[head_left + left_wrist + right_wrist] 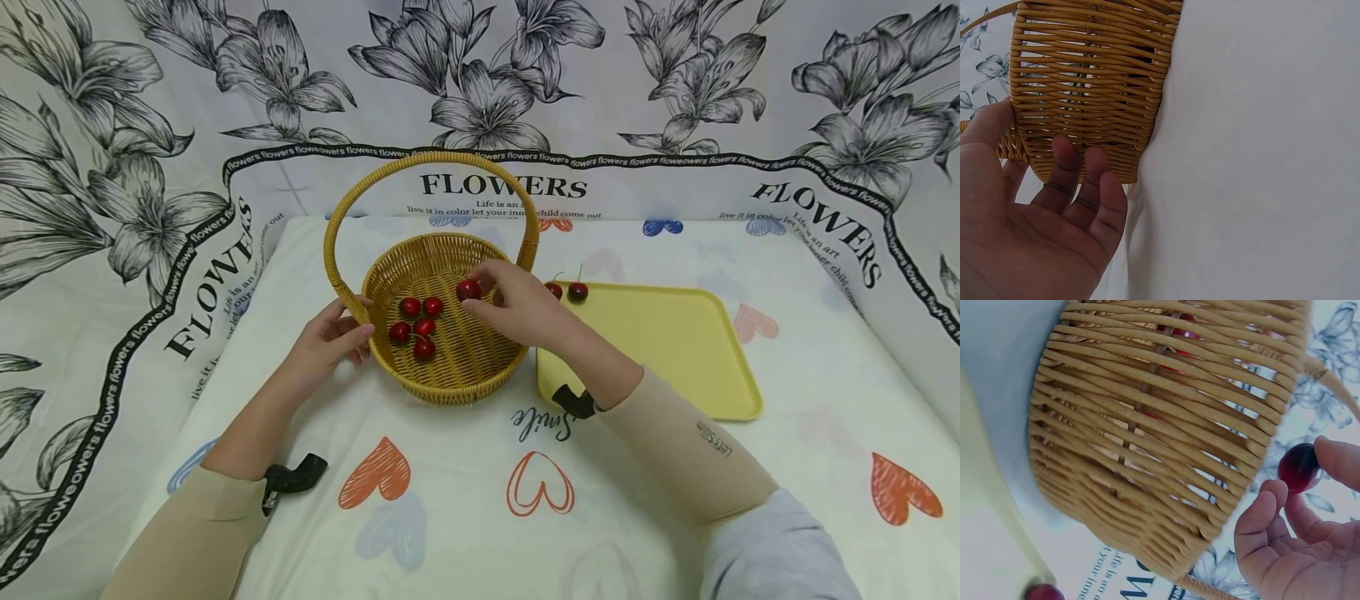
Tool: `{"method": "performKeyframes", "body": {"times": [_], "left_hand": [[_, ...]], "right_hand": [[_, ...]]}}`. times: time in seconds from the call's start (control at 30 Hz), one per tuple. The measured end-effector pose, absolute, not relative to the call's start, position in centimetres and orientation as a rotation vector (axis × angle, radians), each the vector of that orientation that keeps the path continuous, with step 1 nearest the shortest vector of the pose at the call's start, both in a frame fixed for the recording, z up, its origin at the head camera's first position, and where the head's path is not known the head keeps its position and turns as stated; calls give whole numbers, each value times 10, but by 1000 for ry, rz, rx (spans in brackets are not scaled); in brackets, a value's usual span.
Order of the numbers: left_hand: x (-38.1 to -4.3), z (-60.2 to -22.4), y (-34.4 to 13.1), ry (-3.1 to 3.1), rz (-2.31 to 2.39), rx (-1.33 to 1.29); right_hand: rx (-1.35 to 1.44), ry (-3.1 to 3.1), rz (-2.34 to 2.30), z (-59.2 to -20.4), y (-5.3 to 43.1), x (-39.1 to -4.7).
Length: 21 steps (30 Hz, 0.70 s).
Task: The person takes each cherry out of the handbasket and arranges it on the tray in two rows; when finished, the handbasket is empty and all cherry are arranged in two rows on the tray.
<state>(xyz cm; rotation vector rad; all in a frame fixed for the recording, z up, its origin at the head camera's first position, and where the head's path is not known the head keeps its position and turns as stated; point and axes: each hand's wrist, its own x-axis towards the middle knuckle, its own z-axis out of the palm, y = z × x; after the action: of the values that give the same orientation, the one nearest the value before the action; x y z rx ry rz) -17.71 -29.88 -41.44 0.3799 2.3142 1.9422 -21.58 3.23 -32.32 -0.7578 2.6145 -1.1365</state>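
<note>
My right hand (510,302) pinches a single cherry (468,289) between thumb and fingertips, and in the head view the fruit lies over the right part of the basket (480,354), apart from the five loose cherries (425,327) gathered toward the left of its floor. How high it hangs above the weave I can't fairly judge from here, though the right wrist view puts it close by the rim. My left hand (333,333) steadies the basket on its left side, thumb and forefinger pinching near the foot of the handle (341,287), the other three fingers loosely bent before the wall. To do this well, I should keep that left grip light but firm so the basket doesn't tip, hold the fruit just tightly enough not to bruise its skin, lower it well inside the rim, and part my fingers only near the floor, so it doesn't bounce or roll. Two more cherries (577,292), with stems up, sit by the far left corner of the yellow tray (660,358); my forearm should pass clear of them.
</note>
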Motion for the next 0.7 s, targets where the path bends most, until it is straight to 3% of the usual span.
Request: {"method": "performKeyframes", "body": {"times": [0.7], "left_hand": [[-176,-413,-297,2293,1974,375]], "right_hand": [[-775,2586,-1173,-310,92,-186]]}}
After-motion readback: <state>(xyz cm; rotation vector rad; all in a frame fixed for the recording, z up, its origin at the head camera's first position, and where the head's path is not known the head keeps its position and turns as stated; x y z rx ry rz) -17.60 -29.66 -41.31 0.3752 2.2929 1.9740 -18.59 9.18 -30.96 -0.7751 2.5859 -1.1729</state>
